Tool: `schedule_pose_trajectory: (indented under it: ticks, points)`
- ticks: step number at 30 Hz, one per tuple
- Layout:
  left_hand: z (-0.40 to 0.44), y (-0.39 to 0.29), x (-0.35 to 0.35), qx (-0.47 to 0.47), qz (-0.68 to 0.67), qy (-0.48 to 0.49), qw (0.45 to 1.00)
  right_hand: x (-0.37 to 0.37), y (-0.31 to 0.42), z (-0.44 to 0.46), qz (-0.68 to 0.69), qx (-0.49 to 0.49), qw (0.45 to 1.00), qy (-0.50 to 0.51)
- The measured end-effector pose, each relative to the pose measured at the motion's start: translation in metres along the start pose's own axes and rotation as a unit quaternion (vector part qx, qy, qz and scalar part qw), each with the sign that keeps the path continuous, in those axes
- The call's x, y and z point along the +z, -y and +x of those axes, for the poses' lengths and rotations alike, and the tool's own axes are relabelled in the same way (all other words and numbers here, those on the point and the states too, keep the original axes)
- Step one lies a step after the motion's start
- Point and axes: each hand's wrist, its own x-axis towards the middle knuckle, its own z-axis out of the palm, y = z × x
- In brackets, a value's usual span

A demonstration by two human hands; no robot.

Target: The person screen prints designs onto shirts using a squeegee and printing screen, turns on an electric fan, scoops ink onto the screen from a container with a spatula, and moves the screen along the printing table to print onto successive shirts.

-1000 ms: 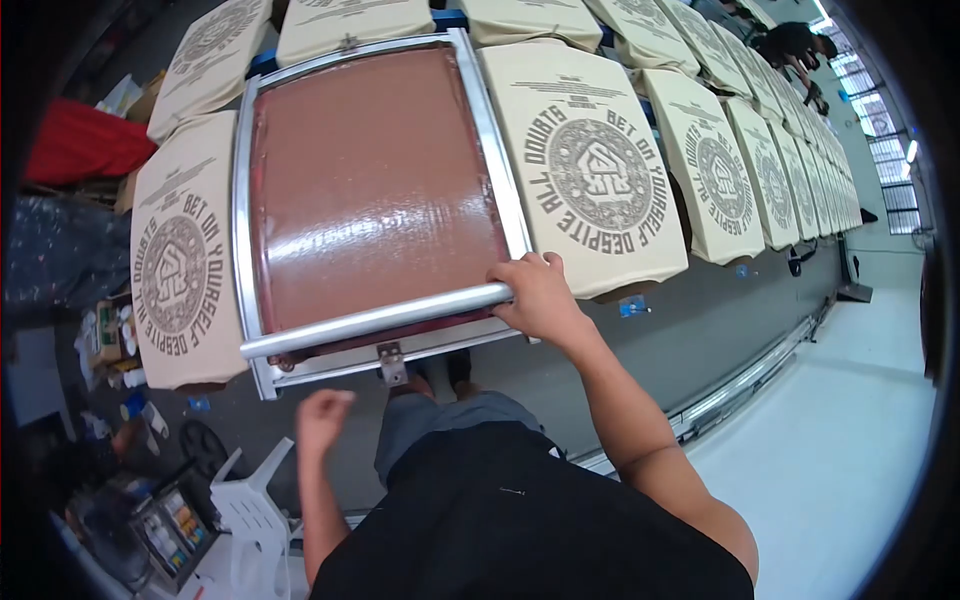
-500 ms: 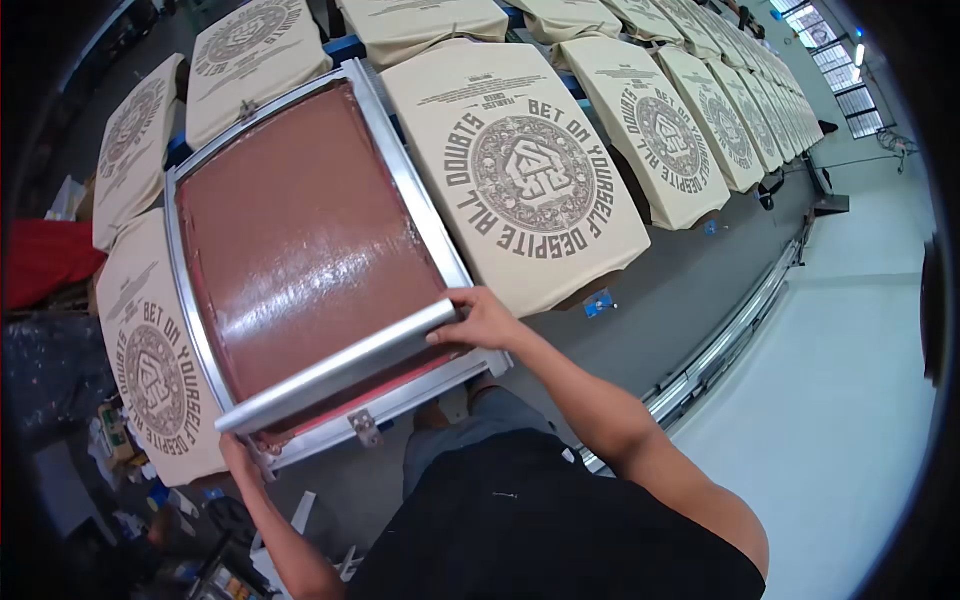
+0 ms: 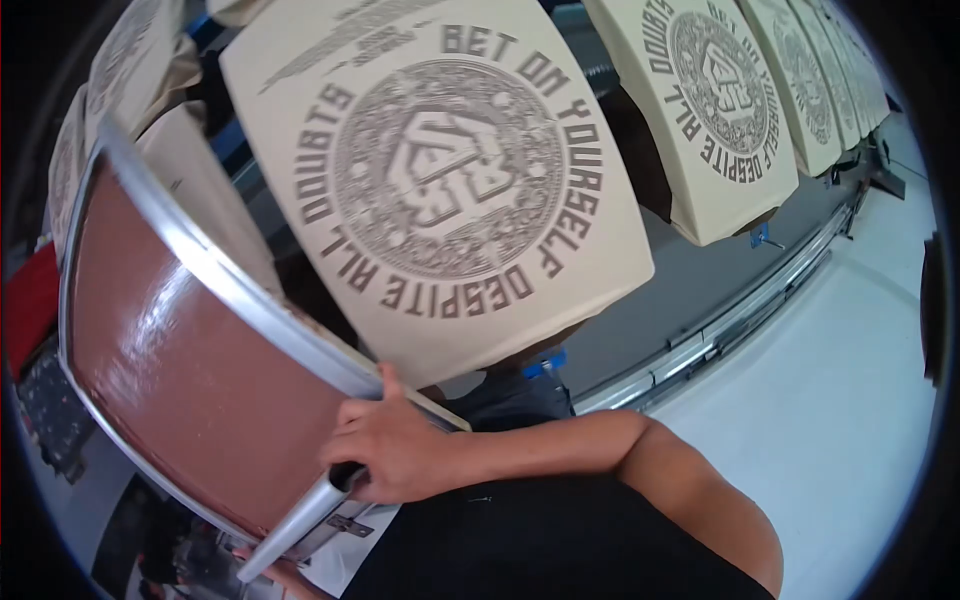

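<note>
Silver-metal-framed rectangular screen with a glossy reddish-brown sheet (image 3: 200, 375) sits at the left of the view, tilted lengthwise across it, far end up-left, near end by the wearer's body. Bright red cloth (image 3: 30, 320) shows past its left rail. Part of a cream printed fabric panel (image 3: 218, 190) shows beyond its right rail; can't tell if screen and panel touch.

Near end carries a smooth silver tubular bar (image 3: 292, 538), small grey metal bracket (image 3: 350, 525) just beside it. Left hand (image 3: 284, 576) is at the bar's lower-left end, mostly hidden; can't tell whether that grip is closed on it. Right hand (image 3: 405, 450) is at the bar's other end, grip wrapped round it, one finger up against the right rail.

Right of that: larger-looking cream fabric panel with a brown circular print and lettering (image 3: 450, 200), apart from the hand's fingers or nearly so. Blue clamp-like part (image 3: 545, 365) under its lower edge. Similar cream panel (image 3: 725, 100) further right.

Handling, my read: frame stiff, moderate weight, awkward from its length. Sheet probably taut, thin, easy to dent or tear. Bare metal may slip if wet. Best hold: both bar ends or the rails; fingers off the sheet.
</note>
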Motion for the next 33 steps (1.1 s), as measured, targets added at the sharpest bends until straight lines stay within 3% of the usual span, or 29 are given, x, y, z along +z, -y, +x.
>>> schedule_pose_trajectory:
  ticks: [3,5,12,14,16,33]
  points:
    - [-0.043,-0.005,0.005,-0.009,0.021,0.012,1.000,-0.046,0.009,0.000,0.019,-0.012,0.999,0.030]
    - [-0.089,-0.025,0.045,-0.056,0.015,-0.019,0.998,-0.072,0.012,-0.003,0.033,-0.017,0.999,0.039]
    - [-0.100,-0.029,0.028,0.013,0.068,-0.017,0.997,-0.137,0.012,-0.010,0.046,-0.016,0.997,0.065]
    - [-0.102,-0.033,0.025,-0.025,0.045,0.004,0.999,-0.147,0.012,-0.012,0.045,-0.023,0.997,0.057]
    - [-0.143,-0.047,0.084,0.053,0.070,-0.022,0.996,-0.155,0.012,-0.012,0.042,-0.029,0.998,0.048]
    - [-0.151,-0.052,0.086,0.028,0.043,-0.048,0.998,-0.181,0.012,0.007,0.041,-0.044,0.997,0.046]
